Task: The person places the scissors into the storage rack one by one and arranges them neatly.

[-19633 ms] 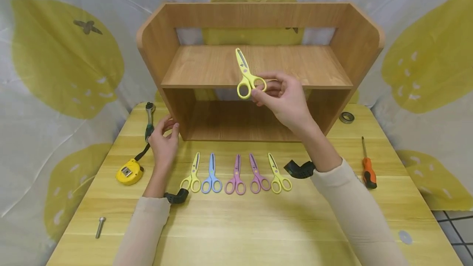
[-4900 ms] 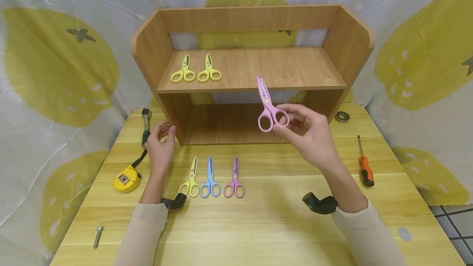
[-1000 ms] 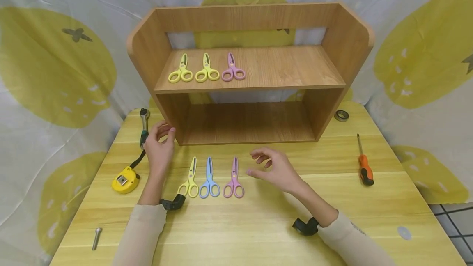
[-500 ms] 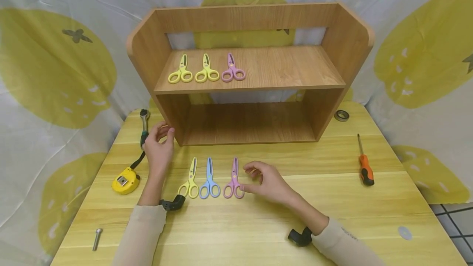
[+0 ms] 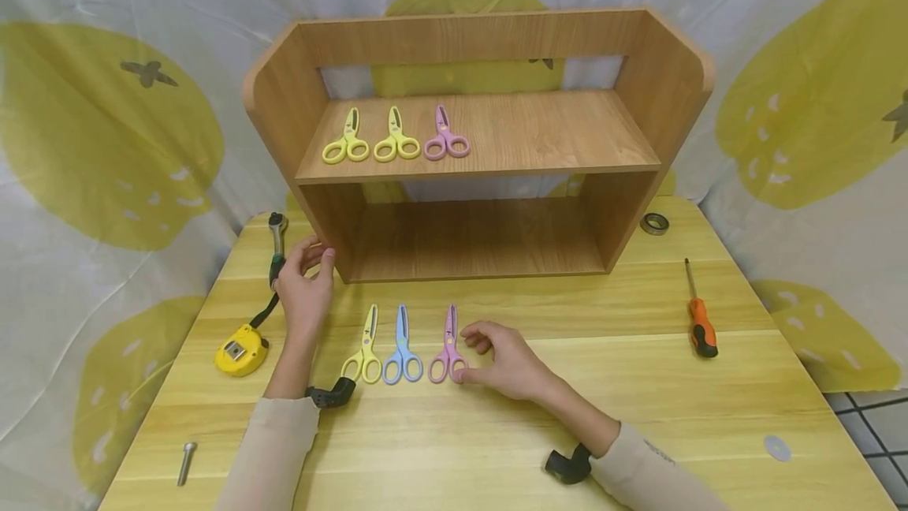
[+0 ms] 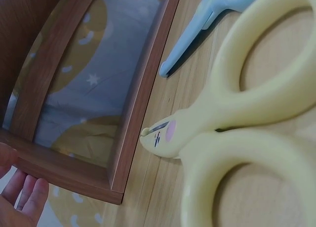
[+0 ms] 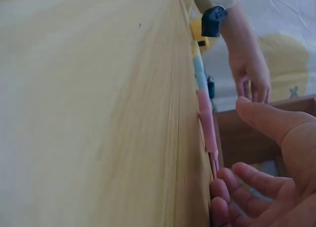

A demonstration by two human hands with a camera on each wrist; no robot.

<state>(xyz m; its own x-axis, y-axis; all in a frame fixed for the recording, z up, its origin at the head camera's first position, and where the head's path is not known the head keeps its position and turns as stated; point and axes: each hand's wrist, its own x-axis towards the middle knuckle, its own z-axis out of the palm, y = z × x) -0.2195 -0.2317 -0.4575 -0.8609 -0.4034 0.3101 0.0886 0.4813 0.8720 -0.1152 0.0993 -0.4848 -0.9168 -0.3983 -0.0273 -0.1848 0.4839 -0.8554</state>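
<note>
My right hand (image 5: 512, 365) is beside the purple scissors (image 5: 450, 341) on the table, thumb at a handle loop and fingers loosely bent. In the right wrist view its thumb stands apart from these scissors (image 7: 207, 123); nothing is held. Left of them lie blue scissors (image 5: 402, 344) and yellow scissors (image 5: 366, 345). On the upper board of the wooden shelf (image 5: 553, 128) sit two yellow scissors (image 5: 351, 138) (image 5: 395, 136) and one purple pair (image 5: 443, 133). My left hand (image 5: 305, 286) rests by the shelf's left side panel, its fingers (image 6: 34, 200) near the edge.
At the left lie a ratchet wrench (image 5: 277, 243), a yellow tape measure (image 5: 242, 350) and a bolt (image 5: 187, 464). A bearing ring (image 5: 654, 223), an orange-handled screwdriver (image 5: 701, 326) and a flat washer (image 5: 776, 448) are at the right. Patterned cloth (image 5: 106, 140) hangs behind.
Two yellow scissors and one purple pair have gone from the table row to the upper board. My right hand let the purple pair go, then came down and left to the purple scissors below.
</note>
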